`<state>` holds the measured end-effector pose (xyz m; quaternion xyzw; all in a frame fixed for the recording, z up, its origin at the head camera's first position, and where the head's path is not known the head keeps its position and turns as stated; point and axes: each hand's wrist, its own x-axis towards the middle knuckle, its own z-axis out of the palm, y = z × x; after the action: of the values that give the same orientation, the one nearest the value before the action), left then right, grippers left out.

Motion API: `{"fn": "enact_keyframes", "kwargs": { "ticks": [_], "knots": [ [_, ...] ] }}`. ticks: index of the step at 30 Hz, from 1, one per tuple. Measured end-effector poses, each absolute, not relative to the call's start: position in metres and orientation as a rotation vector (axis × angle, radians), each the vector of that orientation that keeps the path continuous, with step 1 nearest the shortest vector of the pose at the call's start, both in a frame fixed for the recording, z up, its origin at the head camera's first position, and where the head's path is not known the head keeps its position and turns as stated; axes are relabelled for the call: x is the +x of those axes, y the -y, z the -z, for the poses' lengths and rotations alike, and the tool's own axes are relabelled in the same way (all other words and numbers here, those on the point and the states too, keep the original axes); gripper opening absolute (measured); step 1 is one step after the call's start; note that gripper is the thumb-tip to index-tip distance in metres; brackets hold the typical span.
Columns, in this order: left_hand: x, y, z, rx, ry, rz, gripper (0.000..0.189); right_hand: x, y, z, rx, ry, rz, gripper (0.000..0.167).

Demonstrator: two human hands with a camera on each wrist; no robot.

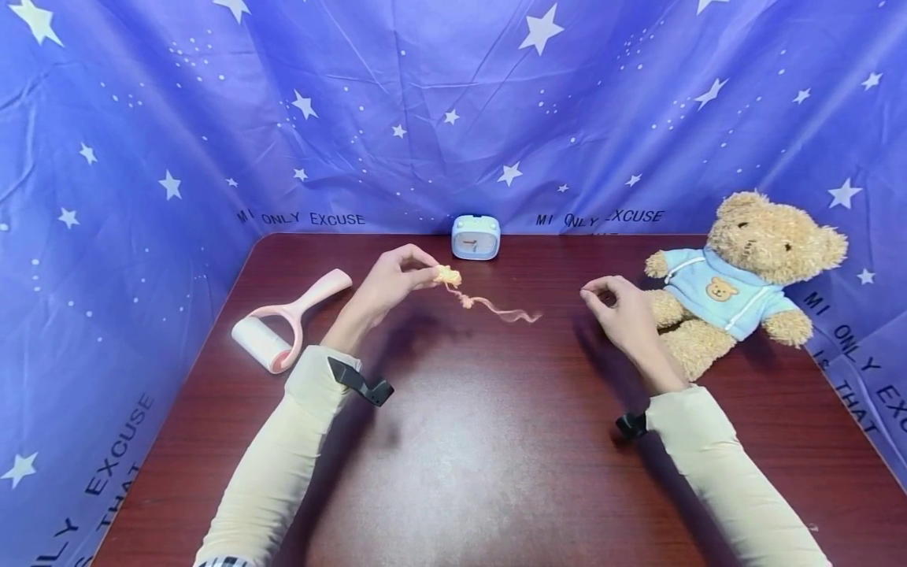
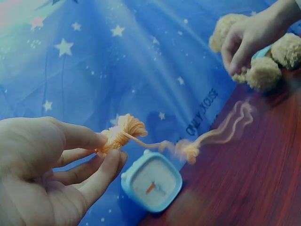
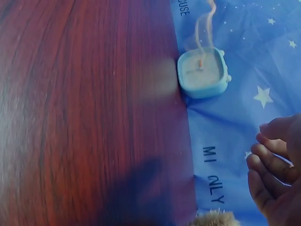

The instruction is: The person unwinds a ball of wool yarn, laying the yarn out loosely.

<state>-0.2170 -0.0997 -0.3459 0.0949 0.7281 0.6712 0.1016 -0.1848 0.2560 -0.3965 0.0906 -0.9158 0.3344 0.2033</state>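
A small bundle of orange-yellow yarn (image 1: 448, 276) is pinched between the thumb and fingertips of my left hand (image 1: 394, 283), raised above the table. From the bundle a strand runs right to a fluffy knot (image 2: 188, 150). Beyond the knot, two loose wavy yarn ends (image 1: 513, 316) trail in the air, blurred in both wrist views. My right hand (image 1: 620, 311) hovers well to the right of those ends, fingers loosely curled. Nothing shows between its thumb and fingers in the right wrist view. Close behind that hand sits a teddy bear (image 1: 730, 287) in a light blue hoodie.
A light blue clock (image 1: 476, 238) stands at the table's back edge, between the hands. To the left lies a pink-handled lint roller (image 1: 294, 319) with a white roll. A blue star-print cloth (image 1: 397, 94) surrounds the dark red wooden table (image 1: 453, 472).
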Motion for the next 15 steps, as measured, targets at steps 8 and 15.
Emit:
{"fn": "enact_keyframes", "kwargs": {
  "ticks": [8,15],
  "knots": [
    [-0.212,0.090,0.340,0.324,-2.239,-1.908,0.017,-0.186,-0.225,0.395,0.330,2.496,-1.008,0.012],
    [-0.211,0.083,0.339,0.344,-2.278,-1.893,0.018,-0.185,-0.186,0.396,0.415,2.432,-1.178,0.010]
  ]
}}
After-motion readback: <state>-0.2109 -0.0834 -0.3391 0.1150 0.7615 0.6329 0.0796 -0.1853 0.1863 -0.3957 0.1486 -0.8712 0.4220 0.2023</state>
